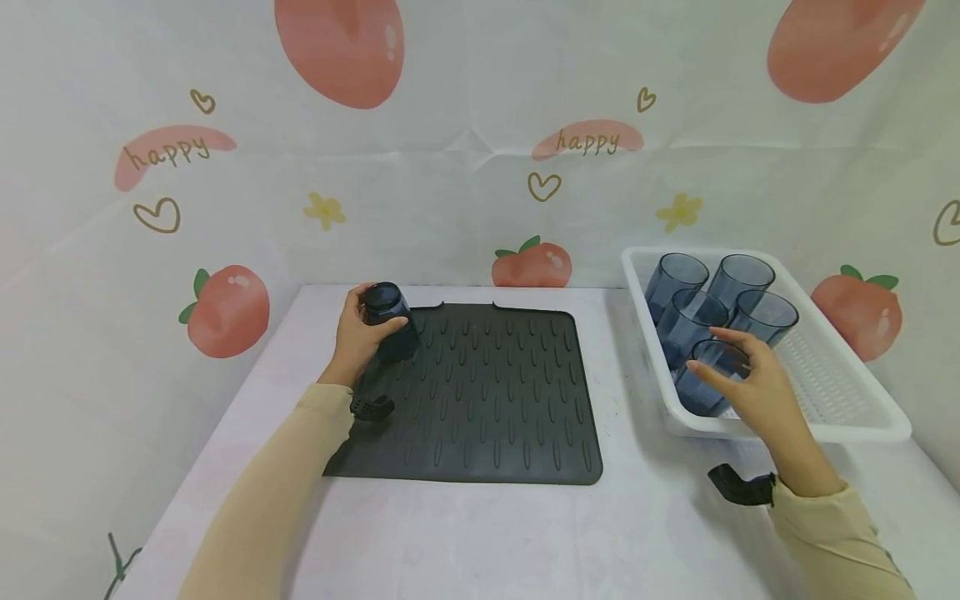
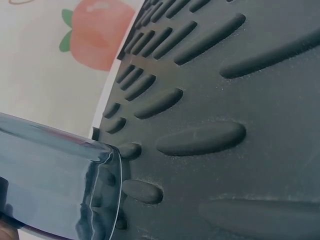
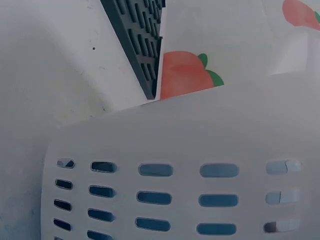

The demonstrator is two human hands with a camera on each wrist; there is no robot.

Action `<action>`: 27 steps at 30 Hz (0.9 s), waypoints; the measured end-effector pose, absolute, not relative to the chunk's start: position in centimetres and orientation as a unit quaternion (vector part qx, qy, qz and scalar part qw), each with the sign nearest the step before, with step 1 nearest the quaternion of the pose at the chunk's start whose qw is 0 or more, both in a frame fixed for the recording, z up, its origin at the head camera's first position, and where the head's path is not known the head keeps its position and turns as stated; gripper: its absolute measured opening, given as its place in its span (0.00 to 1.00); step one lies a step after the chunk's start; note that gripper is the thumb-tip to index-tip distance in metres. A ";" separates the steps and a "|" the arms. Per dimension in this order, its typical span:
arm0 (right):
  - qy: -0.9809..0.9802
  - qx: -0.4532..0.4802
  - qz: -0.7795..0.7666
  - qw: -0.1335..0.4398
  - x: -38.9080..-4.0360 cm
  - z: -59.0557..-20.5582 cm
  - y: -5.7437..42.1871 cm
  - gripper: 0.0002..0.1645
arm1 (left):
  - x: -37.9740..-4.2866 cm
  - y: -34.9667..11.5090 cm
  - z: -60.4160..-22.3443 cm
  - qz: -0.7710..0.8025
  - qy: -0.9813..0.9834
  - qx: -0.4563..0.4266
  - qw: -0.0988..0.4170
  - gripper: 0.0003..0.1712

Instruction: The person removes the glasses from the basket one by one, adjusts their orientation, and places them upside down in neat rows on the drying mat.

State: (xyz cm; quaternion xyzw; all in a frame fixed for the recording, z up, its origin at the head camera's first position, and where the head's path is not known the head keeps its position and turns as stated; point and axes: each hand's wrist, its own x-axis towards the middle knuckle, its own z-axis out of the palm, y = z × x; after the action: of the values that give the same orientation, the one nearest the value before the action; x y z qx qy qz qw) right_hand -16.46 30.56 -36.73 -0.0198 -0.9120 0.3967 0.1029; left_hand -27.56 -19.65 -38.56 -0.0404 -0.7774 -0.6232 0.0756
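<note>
My left hand (image 1: 360, 333) grips a dark blue drinking glass (image 1: 390, 321), turned upside down, over the back left corner of the black ridged mat (image 1: 487, 400). In the left wrist view the rim of this clear blue glass (image 2: 55, 175) is right at the mat's ridges; whether it touches cannot be told. On the right, my right hand (image 1: 757, 387) has thumb and fingers around the upper part of the nearest blue glass (image 1: 701, 392), which stands upright in the white basket (image 1: 855, 425). The right wrist view shows only the basket's slotted wall (image 3: 185, 135), not the hand.
Several more upright blue glasses (image 1: 693, 312) stand close together in the left part of the basket. Behind the table (image 1: 480, 542) hangs a white cloth (image 1: 450, 208) printed with fruit and hearts. The mat lies left of the basket.
</note>
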 end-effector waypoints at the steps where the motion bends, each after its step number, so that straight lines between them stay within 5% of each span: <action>1: -0.913 -0.019 0.396 0.101 -16.5 -36.7 30.6 0.44 | -27.6 -19.6 -38.6 -0.623 -0.778 -0.040 0.075 0.46; 27: -0.937 0.014 0.346 0.042 -16.6 -36.4 31.4 0.52 | -29.3 -20.3 -40.8 -0.624 -0.775 -0.037 0.095 0.47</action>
State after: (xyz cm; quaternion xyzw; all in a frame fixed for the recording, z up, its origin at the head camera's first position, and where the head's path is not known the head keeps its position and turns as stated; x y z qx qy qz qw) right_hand -16.58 31.38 -36.38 0.0137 -0.9372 0.3460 0.0416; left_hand -29.30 -20.27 -40.76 -0.0372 -0.7747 -0.6242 0.0946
